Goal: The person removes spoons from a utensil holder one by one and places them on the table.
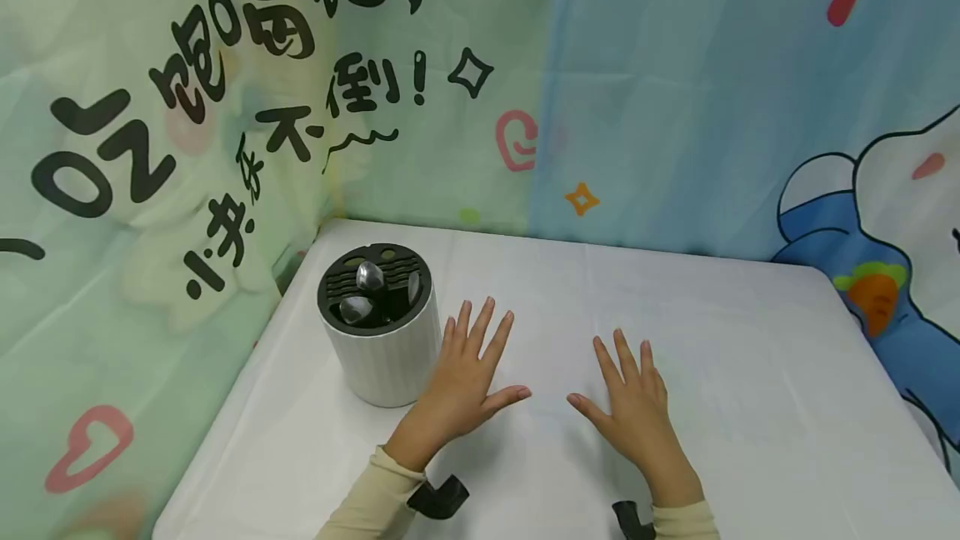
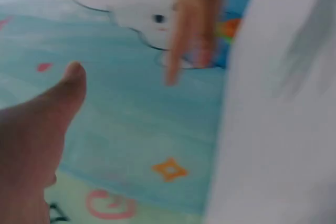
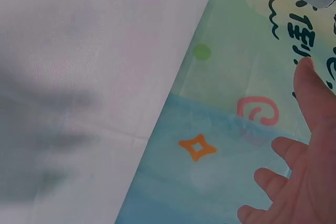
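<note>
Left hand (image 1: 462, 383), near utensil holder (image 1: 382, 358), and right hand (image 1: 634, 408) spread empty, gap between them

White table (image 1: 772, 373); green-and-blue backdrop (image 1: 690, 107) behind, printed with black lettering (image 1: 282, 115), white rabbit (image 1: 911, 207), orange carrot (image 1: 877, 305).

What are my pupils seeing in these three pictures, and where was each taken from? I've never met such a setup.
No machine here, just a person's two bare hands. The wide view comes from a camera worn on the head, looking forward and down. The two closer views come from cameras worn on the left and right wrists, each facing that hand's work. On the white tabletop stands a dark-topped, ribbed white cutlery holder with metal spoons in it. The left hand is close beside it; the right hand is farther right. Both hands have their fingers spread and hold nothing.
</note>
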Available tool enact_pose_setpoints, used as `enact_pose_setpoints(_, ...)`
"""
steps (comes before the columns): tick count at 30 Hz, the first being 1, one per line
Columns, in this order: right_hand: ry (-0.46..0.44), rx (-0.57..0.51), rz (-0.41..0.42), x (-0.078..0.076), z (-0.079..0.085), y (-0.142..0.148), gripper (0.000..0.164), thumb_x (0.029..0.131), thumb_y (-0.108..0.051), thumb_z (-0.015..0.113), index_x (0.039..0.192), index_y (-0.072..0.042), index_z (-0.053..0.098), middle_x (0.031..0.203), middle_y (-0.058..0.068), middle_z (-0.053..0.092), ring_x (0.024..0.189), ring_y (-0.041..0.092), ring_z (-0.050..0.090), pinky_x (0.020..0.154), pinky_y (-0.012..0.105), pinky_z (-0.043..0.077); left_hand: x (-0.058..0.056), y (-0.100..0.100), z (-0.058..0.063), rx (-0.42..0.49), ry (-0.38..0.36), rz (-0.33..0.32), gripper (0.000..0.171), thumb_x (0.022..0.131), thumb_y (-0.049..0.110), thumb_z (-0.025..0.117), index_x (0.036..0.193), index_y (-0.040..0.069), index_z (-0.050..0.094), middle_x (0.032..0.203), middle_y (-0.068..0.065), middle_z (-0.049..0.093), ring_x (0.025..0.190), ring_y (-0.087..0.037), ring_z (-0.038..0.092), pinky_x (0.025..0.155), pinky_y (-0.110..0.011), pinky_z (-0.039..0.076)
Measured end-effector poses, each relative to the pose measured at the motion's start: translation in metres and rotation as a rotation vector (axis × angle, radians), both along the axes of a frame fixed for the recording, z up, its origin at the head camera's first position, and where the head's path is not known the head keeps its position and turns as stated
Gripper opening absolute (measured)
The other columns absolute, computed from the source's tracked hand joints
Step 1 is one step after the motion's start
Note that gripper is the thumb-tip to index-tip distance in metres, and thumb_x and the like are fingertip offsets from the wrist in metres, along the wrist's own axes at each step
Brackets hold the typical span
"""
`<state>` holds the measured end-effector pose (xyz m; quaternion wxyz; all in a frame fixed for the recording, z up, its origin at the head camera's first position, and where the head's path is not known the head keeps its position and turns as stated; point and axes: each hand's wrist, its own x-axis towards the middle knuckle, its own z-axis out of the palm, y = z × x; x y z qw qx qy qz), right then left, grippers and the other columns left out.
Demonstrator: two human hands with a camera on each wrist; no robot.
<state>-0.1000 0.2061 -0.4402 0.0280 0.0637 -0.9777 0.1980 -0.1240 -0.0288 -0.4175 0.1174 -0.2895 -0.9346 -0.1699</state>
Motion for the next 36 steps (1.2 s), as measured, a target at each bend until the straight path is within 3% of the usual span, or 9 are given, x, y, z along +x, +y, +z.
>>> enact_pose_setpoints(5,0.003,-0.002,0.006,0.0,-0.003,-0.002,0.082,0.084,-0.05,0.058,0.144,-0.006,0.024,0.151,0.022,0.01,0.134,0.052,0.0,0.096,0.07,0.016,-0.009,-0.034,0.029,0.27,0.191,-0.063,0.081,0.088,0.064,0.024,0.146,0.008,0.014,0.15,-0.02,0.013,0.139,-0.041,-0.002,0.103,-0.066,0.012)
enact_pose_setpoints(8,0.015,-0.012,0.017,-0.002,-0.004,-0.003,0.081,0.084,-0.049,0.057,0.144,-0.006,0.024,0.15,0.022,0.011,0.133,0.053,0.002,0.094,0.071,0.018,-0.02,-0.067,0.039,0.37,0.283,-0.026,0.081,0.089,0.064,0.027,0.148,0.011,0.009,0.149,-0.021,0.014,0.14,-0.038,-0.004,0.104,-0.066,0.007)
enact_pose_setpoints(10,0.015,-0.017,0.021,-0.003,-0.005,-0.004,0.08,0.085,-0.049,0.057,0.144,-0.006,0.023,0.15,0.022,0.012,0.133,0.053,0.002,0.094,0.071,0.018,-0.027,-0.088,0.04,0.402,0.287,0.014,0.083,0.088,0.064,0.029,0.148,0.012,0.004,0.15,-0.021,0.013,0.14,-0.036,-0.005,0.105,-0.064,0.004)
enact_pose_setpoints(13,0.011,-0.023,0.023,-0.004,-0.006,-0.006,0.08,0.085,-0.048,0.056,0.144,-0.006,0.023,0.151,0.022,0.012,0.134,0.052,0.002,0.094,0.072,0.018,-0.036,-0.118,0.034,0.413,0.24,0.087,0.09,0.085,0.068,0.03,0.148,0.009,0.004,0.15,-0.022,0.012,0.14,-0.036,-0.005,0.107,-0.061,0.0)
enact_pose_setpoints(17,0.0,-0.031,0.027,-0.006,-0.008,-0.008,0.08,0.085,-0.048,0.057,0.144,-0.006,0.022,0.15,0.022,0.012,0.134,0.051,0.002,0.093,0.072,0.018,-0.047,-0.149,0.019,0.426,0.119,0.164,0.103,0.078,0.076,0.029,0.147,0.003,0.004,0.15,-0.022,0.01,0.14,-0.038,-0.003,0.108,-0.06,0.0)
enact_pose_setpoints(23,-0.009,-0.04,0.04,-0.01,-0.012,-0.013,0.08,0.085,-0.047,0.057,0.144,-0.005,0.023,0.149,0.024,0.014,0.133,0.052,0.006,0.092,0.073,0.02,-0.051,-0.171,0.003,0.493,-0.104,0.161,0.124,0.059,0.087,0.038,0.147,0.007,0.006,0.151,-0.022,0.009,0.139,-0.04,0.007,0.104,-0.063,0.016)
enact_pose_setpoints(28,0.004,-0.046,0.072,-0.018,-0.014,-0.02,0.079,0.085,-0.046,0.058,0.143,-0.004,0.024,0.148,0.025,0.017,0.132,0.054,0.01,0.091,0.073,0.023,-0.052,-0.178,-0.005,0.537,-0.117,0.126,0.126,0.055,0.086,0.046,0.144,0.001,0.019,0.15,-0.018,0.016,0.136,-0.04,0.018,0.101,-0.062,0.025)
enact_pose_setpoints(32,0.049,-0.054,0.122,-0.032,-0.011,-0.028,0.077,0.085,-0.041,0.06,0.142,-0.001,0.026,0.146,0.027,0.021,0.129,0.055,0.017,0.089,0.072,0.027,-0.054,-0.18,-0.005,0.558,-0.149,0.131,0.123,0.057,0.083,0.051,0.145,0.004,0.019,0.151,-0.013,0.016,0.137,-0.037,0.018,0.102,-0.061,0.025)
enact_pose_setpoints(36,0.063,-0.138,0.169,-0.048,-0.001,-0.039,0.072,0.086,-0.032,0.061,0.14,0.002,0.028,0.143,0.028,0.026,0.128,0.049,0.028,0.093,0.065,0.031,-0.055,-0.181,-0.006,0.567,-0.184,0.129,0.121,0.059,0.082,0.053,0.146,0.005,0.018,0.152,-0.012,0.014,0.138,-0.036,0.018,0.103,-0.06,0.024)
